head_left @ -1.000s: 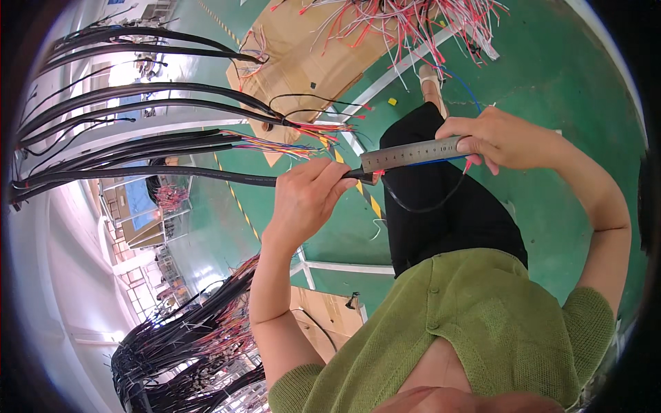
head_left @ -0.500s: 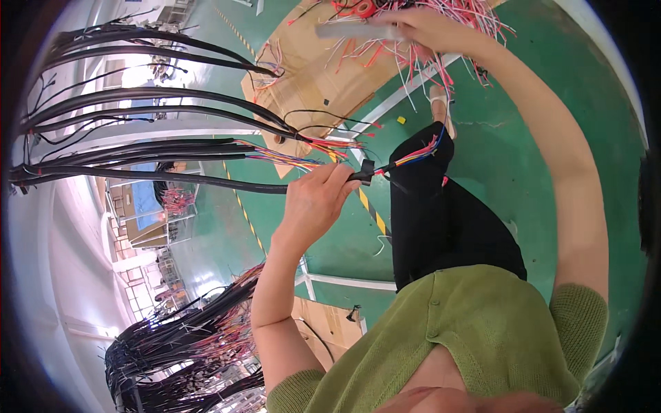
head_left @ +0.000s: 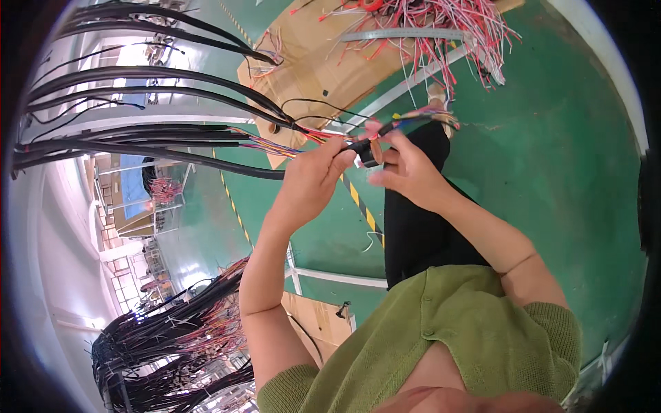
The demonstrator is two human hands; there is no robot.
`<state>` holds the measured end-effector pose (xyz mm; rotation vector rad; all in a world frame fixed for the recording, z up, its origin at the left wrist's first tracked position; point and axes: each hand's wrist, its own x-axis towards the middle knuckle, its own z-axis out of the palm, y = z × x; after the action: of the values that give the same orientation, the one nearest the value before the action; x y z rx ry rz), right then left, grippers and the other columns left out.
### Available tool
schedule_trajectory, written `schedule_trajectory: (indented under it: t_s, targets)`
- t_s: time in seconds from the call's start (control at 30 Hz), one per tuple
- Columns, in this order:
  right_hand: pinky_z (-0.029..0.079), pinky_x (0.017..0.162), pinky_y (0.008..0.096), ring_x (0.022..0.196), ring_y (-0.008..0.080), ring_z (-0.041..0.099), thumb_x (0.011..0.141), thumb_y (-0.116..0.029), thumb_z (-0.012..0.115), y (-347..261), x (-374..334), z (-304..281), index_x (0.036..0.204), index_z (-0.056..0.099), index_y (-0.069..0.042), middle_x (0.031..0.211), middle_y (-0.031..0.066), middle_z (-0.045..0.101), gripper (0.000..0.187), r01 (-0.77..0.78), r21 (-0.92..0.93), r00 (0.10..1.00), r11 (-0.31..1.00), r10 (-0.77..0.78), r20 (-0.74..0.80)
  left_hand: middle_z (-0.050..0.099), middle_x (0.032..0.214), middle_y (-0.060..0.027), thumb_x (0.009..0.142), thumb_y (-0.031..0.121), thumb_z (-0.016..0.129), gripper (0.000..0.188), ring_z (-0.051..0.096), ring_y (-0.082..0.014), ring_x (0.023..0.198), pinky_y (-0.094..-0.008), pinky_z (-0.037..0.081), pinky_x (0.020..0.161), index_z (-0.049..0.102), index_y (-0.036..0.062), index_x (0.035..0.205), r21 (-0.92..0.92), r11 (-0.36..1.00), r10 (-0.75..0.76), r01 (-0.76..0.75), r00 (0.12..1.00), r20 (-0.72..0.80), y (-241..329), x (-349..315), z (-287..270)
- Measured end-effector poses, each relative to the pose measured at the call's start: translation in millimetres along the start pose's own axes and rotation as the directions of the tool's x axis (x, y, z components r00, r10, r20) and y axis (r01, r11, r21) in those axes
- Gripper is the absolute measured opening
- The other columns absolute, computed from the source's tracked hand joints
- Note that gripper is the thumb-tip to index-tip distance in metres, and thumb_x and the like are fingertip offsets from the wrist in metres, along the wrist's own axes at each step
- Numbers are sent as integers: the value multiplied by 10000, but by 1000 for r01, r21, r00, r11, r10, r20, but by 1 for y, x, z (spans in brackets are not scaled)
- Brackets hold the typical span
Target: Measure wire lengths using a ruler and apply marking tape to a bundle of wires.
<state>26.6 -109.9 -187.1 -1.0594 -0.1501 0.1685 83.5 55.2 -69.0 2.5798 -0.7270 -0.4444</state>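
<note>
In the head view, the right hand (head_left: 413, 168) had come down from the wire pile, where half a second earlier it had held the steel ruler (head_left: 406, 33) in a blur. The ruler now lay loose, its left part over the upper cardboard sheet (head_left: 303, 62) and its right part on the pile of red and white wires (head_left: 451, 58). The left hand (head_left: 313, 179) was at the cable as before, thumb and fingers closed round the black cable (head_left: 241, 169) just behind its end. That end was in front of the person, between the two hands, its coloured wires (head_left: 427, 115) pointing away to the upper right. The right hand's thumb and fingers were parted, beside a black roll (head_left: 370, 155), apparently tape, at the cable end; whether they gripped it could not be told.

Counted, there were two hands, one ruler, one roll, one cable in the left hand, and two cardboard sheets, the lower one (head_left: 313, 320) near the left elbow. One red object (head_left: 372, 5) showed at the top edge. The other black cables (head_left: 172, 76) at left and the dark cable bundle (head_left: 165, 330) below overlapped too much to count.
</note>
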Motion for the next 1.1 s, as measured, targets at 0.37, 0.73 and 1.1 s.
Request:
schedule_trajectory:
  t_s: [0.37, 0.73, 1.1]
  targets:
    - [498, 816, 291, 805, 133, 591, 928, -131, 623, -19, -5, -20, 1254, 514, 24, 1030, 47, 571, 378, -168, 129, 961, 977, 133, 242, 582, 736, -93, 901, 225, 636, 146, 588, -302, 605, -390, 443, 531, 590, 92, 939, 242, 954, 224, -178, 958, -178, 8, -11, 9]
    - [486, 712, 258, 761, 84, 571, 1003, -244, 528, -23, -13, -12, 1112, 569, 31, 897, 32, 610, 299, -169, -35, 986, 985, 168, -11, 538, 804, -80, 835, 231, 690, 260, 589, -261, 745, -374, 457, 557, 513, 57, 912, 515, 796, 485, -317, 844, -229, 8, -7, 31]
    - [476, 958, 356, 1190, 213, 543, 853, -83, 698, 15, 12, 21, 1475, 233, -34, 1443, 72, 369, 778, 73, 441, 990, 895, -118, 73, 471, 512, -106, 974, 421, 477, 546, 481, -218, 480, -373, 363, 502, 568, 25, 609, -269, 926, -284, 266, 958, -30, -9, -5, 8]
